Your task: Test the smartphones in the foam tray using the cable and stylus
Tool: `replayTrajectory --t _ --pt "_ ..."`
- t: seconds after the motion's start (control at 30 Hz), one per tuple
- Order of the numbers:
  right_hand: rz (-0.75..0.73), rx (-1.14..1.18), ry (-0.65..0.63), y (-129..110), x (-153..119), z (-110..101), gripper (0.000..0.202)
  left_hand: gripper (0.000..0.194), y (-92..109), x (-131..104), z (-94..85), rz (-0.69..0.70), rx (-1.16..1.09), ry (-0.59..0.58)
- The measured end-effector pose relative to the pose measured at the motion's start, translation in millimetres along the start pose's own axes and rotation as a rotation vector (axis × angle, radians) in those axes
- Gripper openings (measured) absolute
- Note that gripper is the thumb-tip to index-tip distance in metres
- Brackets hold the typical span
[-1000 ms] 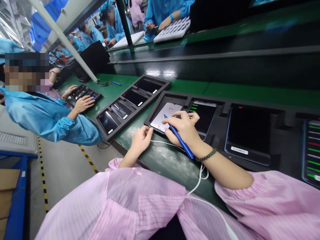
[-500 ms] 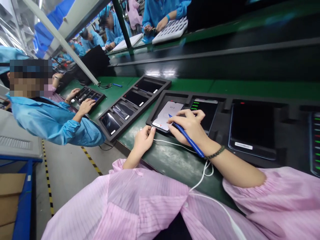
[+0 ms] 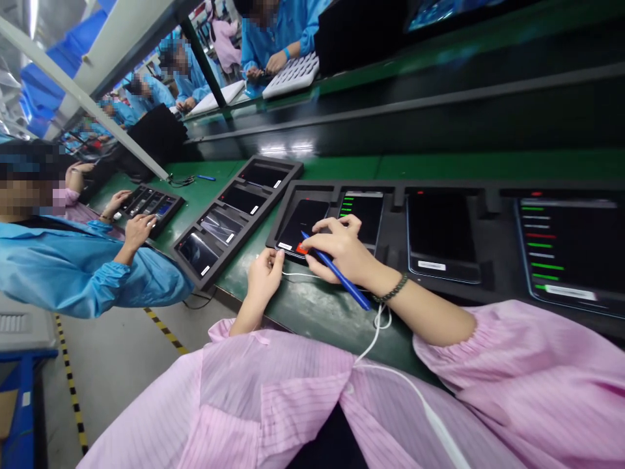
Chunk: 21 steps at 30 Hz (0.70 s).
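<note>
My right hand (image 3: 344, 251) is closed on a blue pen (image 3: 342, 277), its tip over the first phone (image 3: 303, 218) at the left end of the near tray. That phone's screen is dark, with a red patch near the bottom by my fingers. My left hand (image 3: 265, 273) is pinched at the phone's lower left corner, seemingly on a thin white cable (image 3: 300, 274) that runs right from the fingers. A second phone (image 3: 370, 212) shows green lines and is partly behind my right hand. The near black tray (image 3: 393, 238) holds both.
Farther right in the tray lie a dark phone (image 3: 442, 228) and one with coloured lines (image 3: 571, 241). A second phone tray (image 3: 254, 221) stands left. Beyond it a co-worker in blue (image 3: 83, 260) handles a smaller tray (image 3: 168, 212). Another blue pen (image 3: 206, 178) lies at the back.
The first phone's screen has gone from light to dark with a red patch. My view has turned right, so the trays appear farther left. Both hands keep their places by the phone.
</note>
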State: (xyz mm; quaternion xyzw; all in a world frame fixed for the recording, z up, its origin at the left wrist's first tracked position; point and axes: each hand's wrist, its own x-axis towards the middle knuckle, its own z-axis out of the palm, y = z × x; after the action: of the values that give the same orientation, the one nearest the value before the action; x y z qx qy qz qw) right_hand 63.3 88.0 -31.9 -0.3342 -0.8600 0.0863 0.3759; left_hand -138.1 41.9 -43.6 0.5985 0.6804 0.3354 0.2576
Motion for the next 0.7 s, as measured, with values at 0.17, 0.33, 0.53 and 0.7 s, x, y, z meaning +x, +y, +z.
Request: replayTrajectory --t 0.17,0.33,0.53,0.7 --pt "-0.126 -0.136 -0.038 0 1 9 0.021 0.025 5 -3 -2.8 0.111 0.132 0.045" --pt "-0.099 -0.201 -0.085 -1 3 14 0.019 0.034 6 -2 -6.2 0.111 0.131 0.026" --pt "0.112 -0.183 -0.140 -16 8 10 0.032 0.046 -5 7 -10.5 0.033 -0.065 -0.075" --pt "0.239 -0.190 -0.137 -20 16 9 0.033 0.049 -5 2 -11.5 0.055 -0.061 -0.148"
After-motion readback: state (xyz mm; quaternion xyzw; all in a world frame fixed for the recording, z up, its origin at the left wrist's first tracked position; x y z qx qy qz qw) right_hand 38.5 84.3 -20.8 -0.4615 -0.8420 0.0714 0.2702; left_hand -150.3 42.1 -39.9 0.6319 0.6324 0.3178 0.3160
